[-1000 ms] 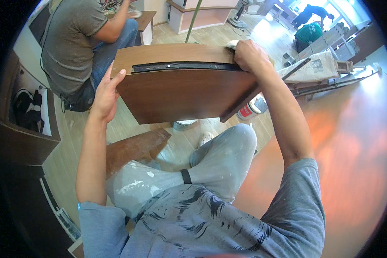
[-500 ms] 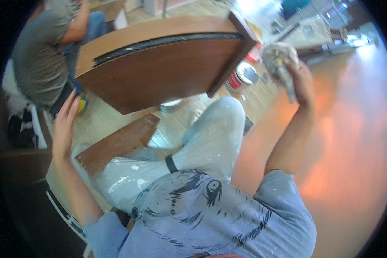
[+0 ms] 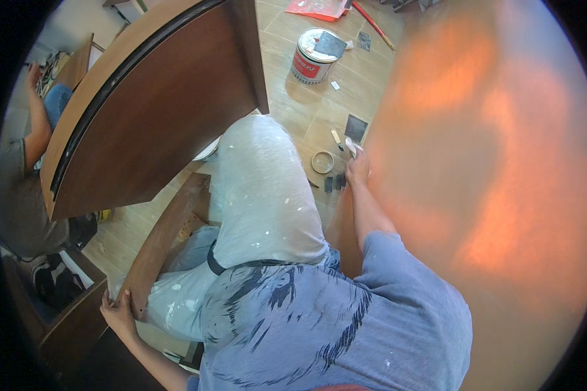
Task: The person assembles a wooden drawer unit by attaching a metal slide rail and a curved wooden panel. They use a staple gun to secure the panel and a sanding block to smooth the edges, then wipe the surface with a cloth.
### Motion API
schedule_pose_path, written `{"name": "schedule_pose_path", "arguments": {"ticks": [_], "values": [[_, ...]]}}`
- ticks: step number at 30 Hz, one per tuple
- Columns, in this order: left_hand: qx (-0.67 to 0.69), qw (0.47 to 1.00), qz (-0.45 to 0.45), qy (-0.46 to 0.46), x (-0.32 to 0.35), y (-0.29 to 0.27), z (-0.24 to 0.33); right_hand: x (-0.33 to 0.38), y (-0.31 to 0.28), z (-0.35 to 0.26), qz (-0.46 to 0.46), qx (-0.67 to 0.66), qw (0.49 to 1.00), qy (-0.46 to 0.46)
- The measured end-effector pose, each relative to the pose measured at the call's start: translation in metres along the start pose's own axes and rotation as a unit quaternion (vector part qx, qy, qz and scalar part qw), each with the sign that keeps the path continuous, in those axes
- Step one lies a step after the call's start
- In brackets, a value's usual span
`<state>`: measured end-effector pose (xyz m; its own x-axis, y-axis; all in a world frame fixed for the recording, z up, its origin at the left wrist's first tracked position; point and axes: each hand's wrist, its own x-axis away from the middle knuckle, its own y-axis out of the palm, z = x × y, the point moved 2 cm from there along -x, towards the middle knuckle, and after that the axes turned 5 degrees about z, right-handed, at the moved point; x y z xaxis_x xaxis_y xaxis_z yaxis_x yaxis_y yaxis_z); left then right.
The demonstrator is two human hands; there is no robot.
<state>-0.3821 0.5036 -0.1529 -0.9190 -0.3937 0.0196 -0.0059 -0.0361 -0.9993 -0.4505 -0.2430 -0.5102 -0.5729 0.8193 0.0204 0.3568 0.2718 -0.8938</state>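
My left hand (image 3: 119, 314) is at the lower end of a curved brown wooden panel (image 3: 166, 225) that leans by my leg. Its thumb lies on the panel's face and its fingers are at the outer edge. Low at the right, beside the large glossy board, my right hand (image 3: 357, 169) is closed on a crumpled white rag (image 3: 353, 147), partly hidden by the fingers. Near that hand on the floor lie a roll of tape (image 3: 322, 162), a small scraper with a pale handle (image 3: 336, 139), and a dark square sheet (image 3: 356, 128).
A large curved wooden furniture piece (image 3: 156, 117) stands ahead on the left. Beyond my knee is a white and red paint can (image 3: 312, 60). A broad glossy board (image 3: 450, 215) fills the right side. A co-worker's arm (image 3: 38, 124) shows at far left, above an open drawer (image 3: 88, 287).
My view has swung right and down. The right hand has lowered from mid-air toward the floor with the white bundle. My left hand has come down from the air to the panel.
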Motion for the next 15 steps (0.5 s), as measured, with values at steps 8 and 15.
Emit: {"name": "schedule_pose_path", "arguments": {"ticks": [8,15], "values": [[0.244,0.960,-0.091,-0.103,0.019,-0.018,-0.008,0.071,0.038,-0.052,-0.063,0.037,0.987,-0.147],[0.477,0.854,-0.102,-0.180,0.038,-0.047,0.018,0.121,0.107,-0.046,-0.207,-0.008,0.978,-0.016]]}}
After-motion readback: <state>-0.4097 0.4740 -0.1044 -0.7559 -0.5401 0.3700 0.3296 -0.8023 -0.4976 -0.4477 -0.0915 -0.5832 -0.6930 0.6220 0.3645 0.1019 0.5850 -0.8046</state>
